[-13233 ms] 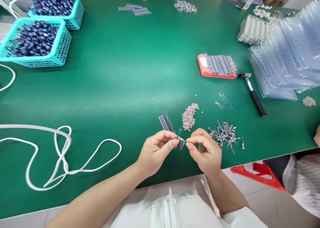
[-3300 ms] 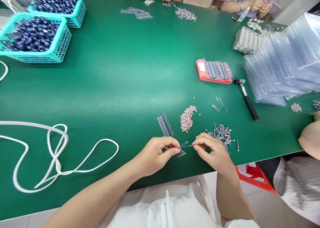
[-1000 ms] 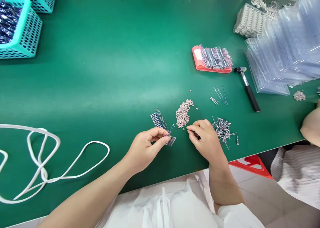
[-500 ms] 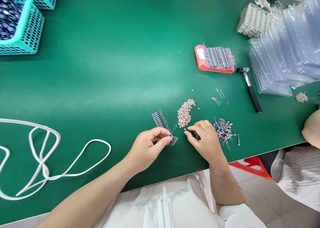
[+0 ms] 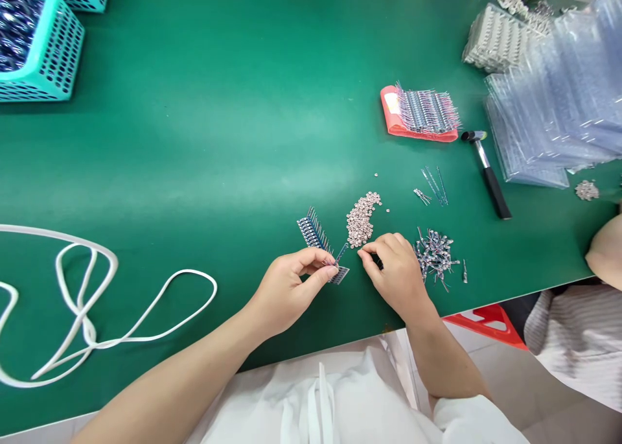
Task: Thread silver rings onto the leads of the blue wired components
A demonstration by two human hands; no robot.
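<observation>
My left hand (image 5: 291, 287) is closed, thumb and fingers pinching a thin blue stick (image 5: 343, 252) that juts up past the fingertips. Close by on the green table lie a dark row of pins (image 5: 313, 229) and a small dotted plate (image 5: 341, 275), both partly hidden by the fingers. My right hand (image 5: 397, 272) has thumb and forefinger pressed together at the lower edge of a pile of small round discs (image 5: 361, 218); a single disc appears pinched there, covered by the fingertips. Right of that hand lies a heap of small metal pieces (image 5: 436, 255).
A hammer (image 5: 490, 178), a pink pad with rows of pins (image 5: 427, 113) and stacked clear plastic trays (image 5: 549, 107) lie to the right. White cord (image 5: 87, 314) loops at left, below a turquoise basket (image 5: 58, 55). Another person's arm (image 5: 607, 246) rests at the right edge.
My right thumb and forefinger have closed where a lone disc lay, and that disc is no longer visible. My left hand keeps its pinch. The whole view has shifted slightly.
</observation>
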